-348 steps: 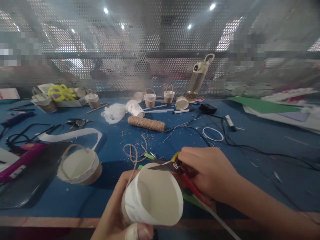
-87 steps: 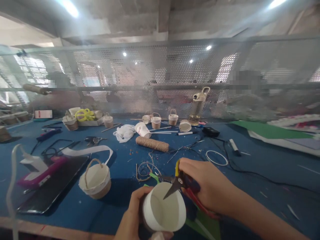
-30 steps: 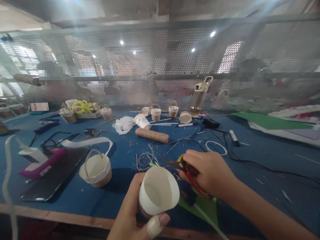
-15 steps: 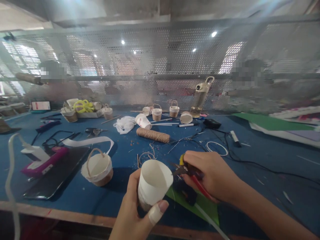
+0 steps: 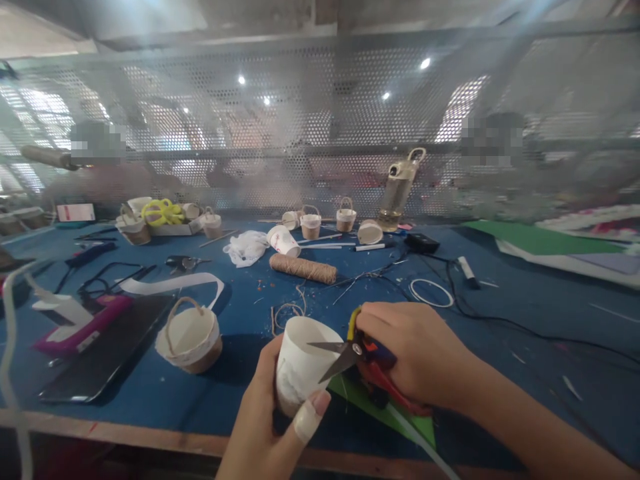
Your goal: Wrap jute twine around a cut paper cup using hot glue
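Note:
My left hand (image 5: pixel 267 427) is wrapped round a white paper cup (image 5: pixel 300 363), thumb taped with a plaster, holding it just above the near edge of the blue table (image 5: pixel 500 313). My right hand (image 5: pixel 415 357) grips scissors (image 5: pixel 350 350) with red and yellow handles. Their blades are parted at the cup's rim, the points over its mouth. A green paper sheet (image 5: pixel 395 417) lies under my right hand.
A small twine-handled basket (image 5: pixel 189 337) sits left of the cup beside a black tablet (image 5: pixel 100 353) and a pink glue gun (image 5: pixel 80 327). A twine spool (image 5: pixel 303 269), loose twine, more little baskets (image 5: pixel 311 225), a bottle (image 5: pixel 397 190), black cables and a mesh screen (image 5: pixel 320 133) lie farther back.
The cup has tipped more upright in my left hand. The scissors moved from beside the cup to its rim and their blades have opened.

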{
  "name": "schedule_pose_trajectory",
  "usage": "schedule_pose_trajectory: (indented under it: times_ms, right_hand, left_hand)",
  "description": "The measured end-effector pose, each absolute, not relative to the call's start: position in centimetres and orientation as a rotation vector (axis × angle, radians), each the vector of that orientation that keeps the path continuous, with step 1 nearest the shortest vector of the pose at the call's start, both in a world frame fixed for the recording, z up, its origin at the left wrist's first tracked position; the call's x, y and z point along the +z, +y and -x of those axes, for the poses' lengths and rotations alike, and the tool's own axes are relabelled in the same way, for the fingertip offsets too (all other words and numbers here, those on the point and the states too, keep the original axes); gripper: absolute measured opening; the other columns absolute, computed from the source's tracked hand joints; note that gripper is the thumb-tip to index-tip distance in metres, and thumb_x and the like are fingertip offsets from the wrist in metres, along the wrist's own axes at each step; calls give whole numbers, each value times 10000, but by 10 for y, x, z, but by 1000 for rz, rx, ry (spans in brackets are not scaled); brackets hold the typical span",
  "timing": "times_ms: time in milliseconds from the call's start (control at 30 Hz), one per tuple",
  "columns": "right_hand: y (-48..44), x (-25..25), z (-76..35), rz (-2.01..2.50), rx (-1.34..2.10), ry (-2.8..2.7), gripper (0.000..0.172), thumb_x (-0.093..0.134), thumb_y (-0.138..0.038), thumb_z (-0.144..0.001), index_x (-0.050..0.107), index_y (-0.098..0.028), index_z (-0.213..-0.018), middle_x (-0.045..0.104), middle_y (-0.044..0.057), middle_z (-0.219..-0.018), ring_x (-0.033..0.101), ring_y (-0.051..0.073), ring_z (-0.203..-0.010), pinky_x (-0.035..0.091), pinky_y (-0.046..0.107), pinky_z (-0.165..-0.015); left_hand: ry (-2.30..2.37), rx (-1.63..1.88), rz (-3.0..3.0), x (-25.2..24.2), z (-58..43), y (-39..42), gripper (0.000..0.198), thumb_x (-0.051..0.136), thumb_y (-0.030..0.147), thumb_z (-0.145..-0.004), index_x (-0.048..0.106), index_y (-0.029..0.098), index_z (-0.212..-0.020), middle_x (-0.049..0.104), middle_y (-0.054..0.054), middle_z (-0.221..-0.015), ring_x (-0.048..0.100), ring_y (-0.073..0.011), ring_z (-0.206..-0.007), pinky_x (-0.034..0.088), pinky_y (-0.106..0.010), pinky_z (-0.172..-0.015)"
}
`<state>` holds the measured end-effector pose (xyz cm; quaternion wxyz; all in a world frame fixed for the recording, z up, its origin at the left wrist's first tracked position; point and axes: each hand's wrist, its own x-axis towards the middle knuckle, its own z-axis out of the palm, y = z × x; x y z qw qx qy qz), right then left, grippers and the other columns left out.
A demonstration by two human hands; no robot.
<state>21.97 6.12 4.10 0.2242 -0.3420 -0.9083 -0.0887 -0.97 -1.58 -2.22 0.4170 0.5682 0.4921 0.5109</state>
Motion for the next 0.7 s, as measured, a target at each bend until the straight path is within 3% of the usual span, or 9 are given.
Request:
schedule_pose_trajectory:
  times_ms: [433, 700]
  right_hand:
    - [54, 43, -216, 929, -389, -2475, 162, 537, -108, -647, 620, -203, -749, 630, 14, -695, 433, 156, -540, 245, 316, -544]
    - [53, 43, -214, 913, -444, -2457, 111, 579, -139, -663, 627, -204, -740, 631, 4, -679, 431, 149, -525, 236, 315, -535]
  left_hand:
    - [1369, 1295, -1490, -21, 3, -15, 569, 640, 460, -963, 439, 252, -1453, 684, -89, -1325, 680, -262, -1145, 486, -387, -1010]
    - [1392, 1251, -1521, -17, 3, -16, 589, 631, 442, -965, 409, 236, -1470, 695, -101, -1345, 673, -277, -1219, 496, -383, -1008]
